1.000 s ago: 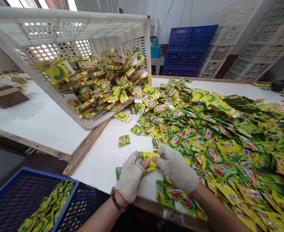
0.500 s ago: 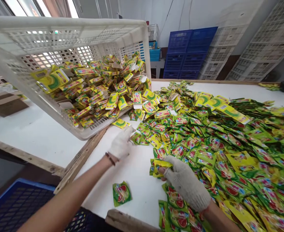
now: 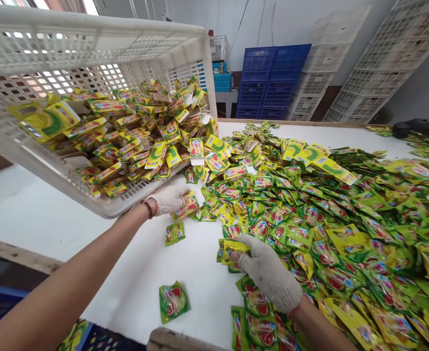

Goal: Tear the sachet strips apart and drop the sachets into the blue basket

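My left hand (image 3: 167, 200), in a white knit glove, is closed on a small yellow carton (image 3: 188, 204) with a white flap standing out at its end. It is just below the lip of the tilted white plastic crate (image 3: 126, 208), which holds many similar cartons (image 3: 126, 139). My right hand (image 3: 267, 270), also gloved, pinches a few yellow-green candy packets (image 3: 232, 251) at the near side of the big packet pile (image 3: 302, 219). Two loose packets lie apart on the white tabletop: a small one (image 3: 174, 233) and a larger one (image 3: 173, 302) nearer me.
Blue crates (image 3: 273, 80) and stacked white crates (image 3: 375, 73) stand along the back wall. A dark object (image 3: 412, 127) and something red show at the far right. Below the table at left is a blue crate (image 3: 2, 307). A wooden edge (image 3: 181, 340) borders the near side.
My left hand has picked up the yellow carton that lay flat by the crate. A small packet now lies below it. My right hand keeps its pinch; the view has shifted slightly.
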Motion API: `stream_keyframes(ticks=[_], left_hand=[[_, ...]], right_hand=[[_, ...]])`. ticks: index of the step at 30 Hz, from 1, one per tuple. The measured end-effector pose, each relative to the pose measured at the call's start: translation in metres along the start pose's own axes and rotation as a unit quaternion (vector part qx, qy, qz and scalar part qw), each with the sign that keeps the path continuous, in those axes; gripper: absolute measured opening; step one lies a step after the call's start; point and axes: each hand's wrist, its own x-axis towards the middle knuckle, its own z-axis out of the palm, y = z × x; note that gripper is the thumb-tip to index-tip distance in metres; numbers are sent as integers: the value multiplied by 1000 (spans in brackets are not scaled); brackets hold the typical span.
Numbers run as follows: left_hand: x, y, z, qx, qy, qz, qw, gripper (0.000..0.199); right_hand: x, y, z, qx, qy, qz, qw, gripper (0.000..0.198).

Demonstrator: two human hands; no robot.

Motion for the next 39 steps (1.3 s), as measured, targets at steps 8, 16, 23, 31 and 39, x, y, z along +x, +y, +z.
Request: stream_keyframes(ticks=[8,16,23,31,39], left_hand=[[-44,23,22,25,35,-91,995,37],[-115,71,31,-71,108,15,992,30],[-145,89,50,-107,71,1,992,28],[-149,98,55,-39,92,78,992,26],[-152,95,58,-46,100,72,991,28]], right_hand=[[-3,-9,0,21,36,-21,999,23],[-8,-11,-7,-4,170,-54,984,37],[-9,0,-6,-127,71,-98,985,28],[-14,-9,1,-181,-7,-98,979,20],[-16,-6,-2,-53,-86,-51,994,19]])
